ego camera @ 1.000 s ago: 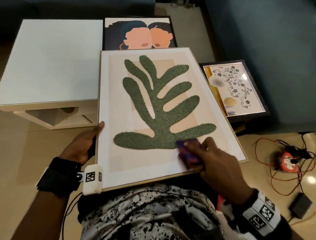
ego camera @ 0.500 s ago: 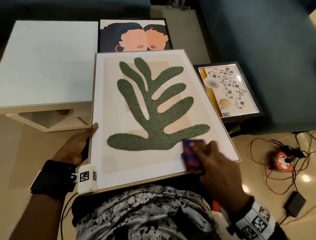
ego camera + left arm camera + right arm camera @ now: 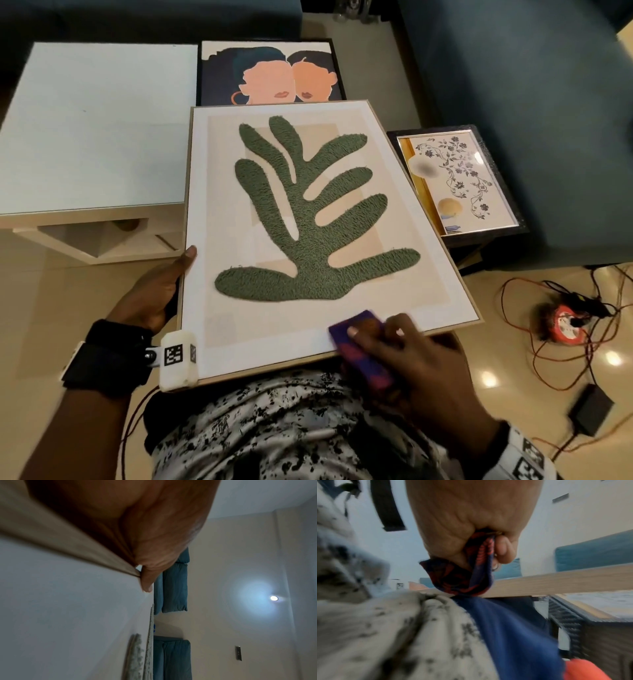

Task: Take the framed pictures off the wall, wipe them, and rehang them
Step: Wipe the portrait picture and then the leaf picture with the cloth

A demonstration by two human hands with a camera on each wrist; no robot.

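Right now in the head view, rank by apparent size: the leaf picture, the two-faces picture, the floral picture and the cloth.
1. Leaf picture, clearly largest, though nearest the camera.
2. and 3. Two-faces picture, partly hidden, and floral picture: look alike, so unranked.
4. Cloth, partly under the right hand.

No legible text or labels

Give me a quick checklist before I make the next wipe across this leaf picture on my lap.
1. Left hand grips the leaf picture at its left edge: ok.
2. Right hand holds the cloth: ok.
3. Cloth is on the glass at the bottom edge: ok.
4. Near edge of the frame rests against the body: ok.
5. Glass above the cloth already clean: cannot tell.
6. Floral picture lies close to the frame's right side; contact: cannot tell.
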